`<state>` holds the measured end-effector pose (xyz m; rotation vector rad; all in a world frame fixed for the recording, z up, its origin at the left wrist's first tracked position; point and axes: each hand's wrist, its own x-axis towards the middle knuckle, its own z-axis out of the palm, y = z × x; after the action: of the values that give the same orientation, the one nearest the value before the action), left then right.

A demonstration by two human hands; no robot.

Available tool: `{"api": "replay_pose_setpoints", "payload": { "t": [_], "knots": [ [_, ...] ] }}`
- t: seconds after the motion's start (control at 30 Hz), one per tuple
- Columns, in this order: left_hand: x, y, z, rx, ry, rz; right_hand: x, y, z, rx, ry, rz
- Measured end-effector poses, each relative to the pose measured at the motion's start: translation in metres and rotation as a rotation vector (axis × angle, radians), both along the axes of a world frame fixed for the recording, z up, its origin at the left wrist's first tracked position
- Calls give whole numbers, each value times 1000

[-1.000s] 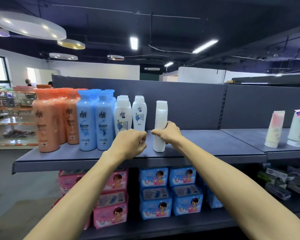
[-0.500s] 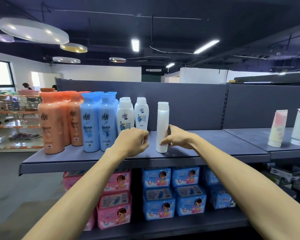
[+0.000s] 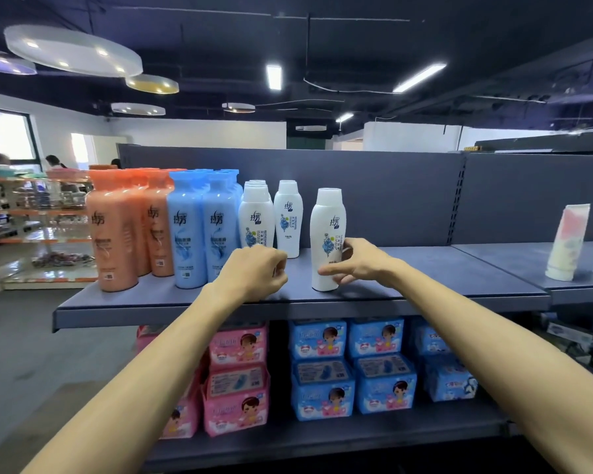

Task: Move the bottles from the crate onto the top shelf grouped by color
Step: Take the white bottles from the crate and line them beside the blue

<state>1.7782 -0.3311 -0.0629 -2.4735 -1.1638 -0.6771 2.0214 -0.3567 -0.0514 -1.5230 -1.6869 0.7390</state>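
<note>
The top shelf (image 3: 151, 302) carries orange bottles (image 3: 112, 230) at the left, then blue bottles (image 3: 187, 230), then white bottles (image 3: 288, 217). One more white bottle (image 3: 327, 234) stands upright apart, to their right, its label facing me. My right hand (image 3: 356, 263) holds this bottle low down, thumb across its front and fingers on its right side. My left hand (image 3: 254, 271) is curled into a fist over the shelf in front of the white group, holding nothing. The crate is out of view.
Bare shelf runs to the right of the lone white bottle up to two tubes (image 3: 565, 241) on the adjoining shelf. Pink packs (image 3: 237, 378) and blue packs (image 3: 350, 367) fill the shelf below. A grey back panel (image 3: 391, 200) stands behind the bottles.
The lone white bottle has been turned so its label now faces me. My right hand shifted from its side to low on its front and right. The left fist stayed put.
</note>
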Motion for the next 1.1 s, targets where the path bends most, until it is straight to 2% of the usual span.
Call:
{"api": "replay_pose_setpoints", "payload": {
  "t": [0.4,0.73,1.1],
  "knots": [
    [2,-1,-9,-6,-4,21,-4,6,5,15,-145,28],
    [10,5,-14,5,-61,29,-11,27,-6,96,-283,-65],
    [8,9,-18,-22,-87,74,-34,46,-17,135,-279,-183]
  ]
}}
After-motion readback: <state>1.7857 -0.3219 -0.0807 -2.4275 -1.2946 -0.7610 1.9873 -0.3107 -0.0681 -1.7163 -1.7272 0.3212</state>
